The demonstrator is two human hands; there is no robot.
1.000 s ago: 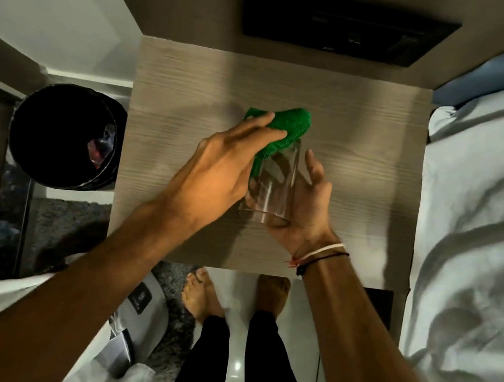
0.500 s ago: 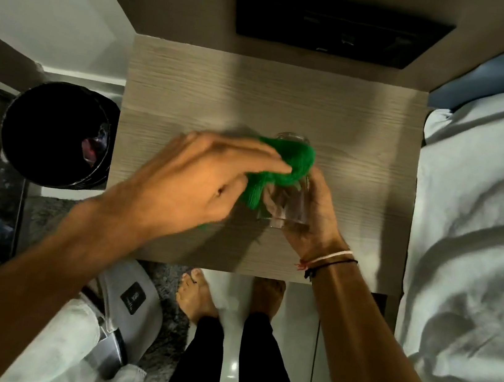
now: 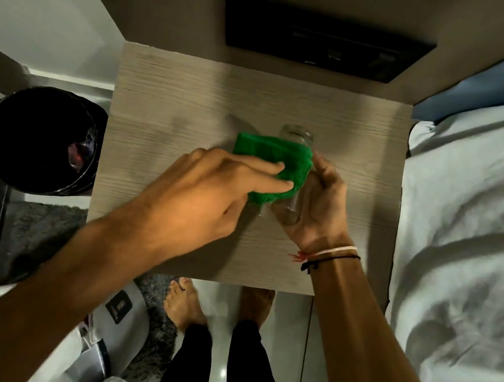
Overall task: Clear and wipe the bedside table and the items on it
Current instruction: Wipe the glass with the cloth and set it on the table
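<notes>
A clear drinking glass [image 3: 297, 135] lies tilted over the light wooden bedside table [image 3: 165, 107], its far end pointing away from me. My right hand [image 3: 323, 201] is wrapped around its right side and holds it above the tabletop. A green cloth [image 3: 268, 157] is draped over the glass's left side. My left hand [image 3: 211, 191] presses the cloth against the glass with flat fingers. The middle of the glass is hidden by the cloth and my fingers.
A black waste bin [image 3: 34, 141] with some rubbish stands left of the table. A bed with white sheets [image 3: 468, 253] borders the table's right edge. A dark wall panel [image 3: 327, 36] hangs behind. My bare feet [image 3: 186, 304] stand in front, beside a white bag [image 3: 117, 311].
The green cloth has slid from the glass's far end down over its side, following my left hand. The glass has turned in my right hand and shifted slightly right.
</notes>
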